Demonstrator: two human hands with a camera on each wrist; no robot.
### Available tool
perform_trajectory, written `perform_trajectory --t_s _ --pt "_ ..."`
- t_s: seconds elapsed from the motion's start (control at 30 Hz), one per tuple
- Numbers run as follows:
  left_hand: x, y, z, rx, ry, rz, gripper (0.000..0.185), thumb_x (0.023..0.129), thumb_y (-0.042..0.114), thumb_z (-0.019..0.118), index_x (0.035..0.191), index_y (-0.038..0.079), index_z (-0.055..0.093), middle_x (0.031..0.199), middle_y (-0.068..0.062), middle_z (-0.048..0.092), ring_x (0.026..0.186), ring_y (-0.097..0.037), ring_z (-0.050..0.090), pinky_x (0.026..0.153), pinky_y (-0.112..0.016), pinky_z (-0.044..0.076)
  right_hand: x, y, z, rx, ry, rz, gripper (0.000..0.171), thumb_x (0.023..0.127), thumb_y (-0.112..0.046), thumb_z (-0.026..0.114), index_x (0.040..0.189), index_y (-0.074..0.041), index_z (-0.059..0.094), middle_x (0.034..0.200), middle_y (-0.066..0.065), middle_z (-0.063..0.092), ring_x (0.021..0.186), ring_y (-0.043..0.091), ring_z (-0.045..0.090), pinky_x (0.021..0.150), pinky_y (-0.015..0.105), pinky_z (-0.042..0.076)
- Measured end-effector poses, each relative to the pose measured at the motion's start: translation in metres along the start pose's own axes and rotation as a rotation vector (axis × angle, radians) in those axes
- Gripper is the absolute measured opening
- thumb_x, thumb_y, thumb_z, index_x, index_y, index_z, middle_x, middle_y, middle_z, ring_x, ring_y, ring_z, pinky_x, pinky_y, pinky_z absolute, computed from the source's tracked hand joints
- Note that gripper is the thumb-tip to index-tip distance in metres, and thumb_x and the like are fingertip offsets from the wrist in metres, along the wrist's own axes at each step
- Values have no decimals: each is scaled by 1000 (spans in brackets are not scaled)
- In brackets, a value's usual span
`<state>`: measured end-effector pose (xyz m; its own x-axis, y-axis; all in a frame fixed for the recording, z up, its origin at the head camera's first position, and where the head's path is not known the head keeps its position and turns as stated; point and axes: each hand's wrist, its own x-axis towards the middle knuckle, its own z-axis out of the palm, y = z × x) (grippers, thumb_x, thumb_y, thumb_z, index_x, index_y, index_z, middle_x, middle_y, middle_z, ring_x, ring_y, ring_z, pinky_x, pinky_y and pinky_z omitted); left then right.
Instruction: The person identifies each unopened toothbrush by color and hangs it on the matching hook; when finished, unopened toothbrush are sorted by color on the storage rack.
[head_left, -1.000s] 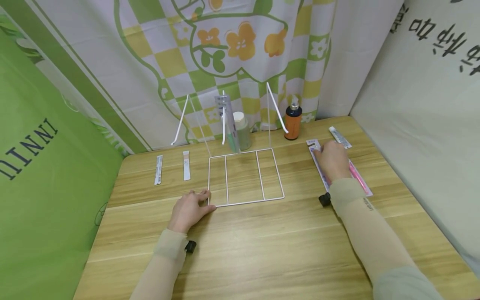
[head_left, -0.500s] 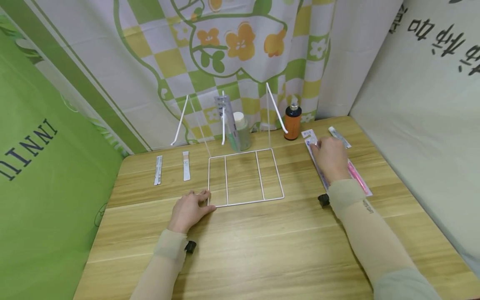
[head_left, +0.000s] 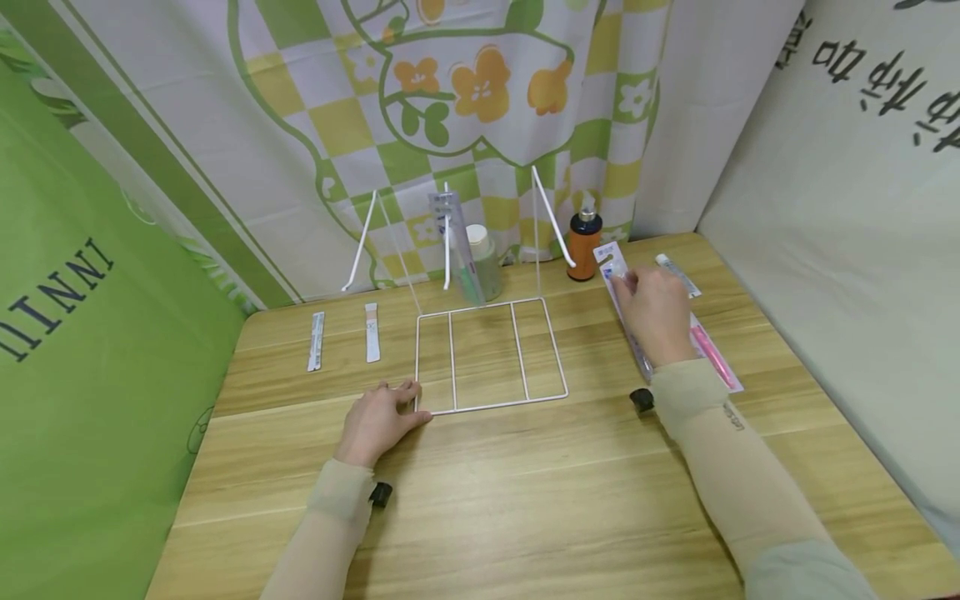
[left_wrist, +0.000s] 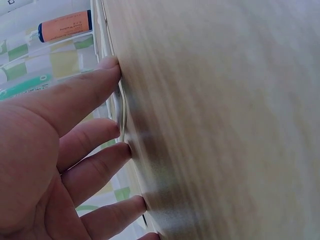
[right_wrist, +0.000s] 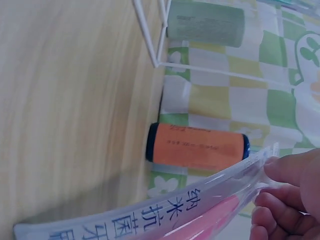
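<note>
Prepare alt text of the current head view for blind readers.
A person's right hand grips a narrow package at a wooden table; the left hand rests at the near left corner of a white wire rack. An orange bottle stands farther back.

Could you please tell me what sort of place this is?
Probably a makeshift booth for tabletop work: a patterned curtain hangs behind the wooden table, with a green panel along one side.

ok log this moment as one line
left hand: touching wire rack corner | right hand: pinching packaged toothbrush | orange-labelled bottle: upright on table
</note>
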<state>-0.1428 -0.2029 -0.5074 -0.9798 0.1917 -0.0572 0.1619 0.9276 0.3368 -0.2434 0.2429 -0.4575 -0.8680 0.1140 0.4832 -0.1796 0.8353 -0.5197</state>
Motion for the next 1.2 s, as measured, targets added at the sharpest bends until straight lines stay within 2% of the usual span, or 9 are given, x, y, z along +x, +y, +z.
perform_trajectory --t_s 0.27,0.5,0.73,0.97,1.2 --pt "1 0 0 -1 -1 -6 62 93 46 84 146 16 70 151 -8 63 142 -55 51 113 -68 45 1 -16 -6 30 136 -100 29 101 -18 79 95 10 74 86 25 72 75 42 66 71 54 54" --pt "-1 3 -2 -3 13 -4 62 92 45 86 145 15 71 148 -8 66 140 -54 54 110 -66 48 1 -33 -14 88 215 -154 29 100 -19 81 102 10 77 92 25 75 78 38 68 70 50 58" --pt "0 4 -3 4 11 -1 62 93 45 86 145 16 71 149 -9 66 139 -53 55 109 -66 48 -2 -50 -24 135 286 -217 31 99 -19 82 101 12 77 92 27 75 79 39 71 68 50 62" --pt "0 3 -2 9 10 -3 62 93 45 85 145 16 71 148 -8 66 140 -53 54 109 -66 48 -9 -66 -37 178 349 -299 30 98 -17 83 102 12 77 92 28 75 79 40 70 73 50 60" --pt "0 3 -2 14 6 -3 62 93 46 85 145 16 71 149 -8 65 141 -53 53 109 -67 48 -15 -84 -45 260 446 -335 22 94 -10 85 98 11 78 85 25 74 72 39 67 68 49 57"
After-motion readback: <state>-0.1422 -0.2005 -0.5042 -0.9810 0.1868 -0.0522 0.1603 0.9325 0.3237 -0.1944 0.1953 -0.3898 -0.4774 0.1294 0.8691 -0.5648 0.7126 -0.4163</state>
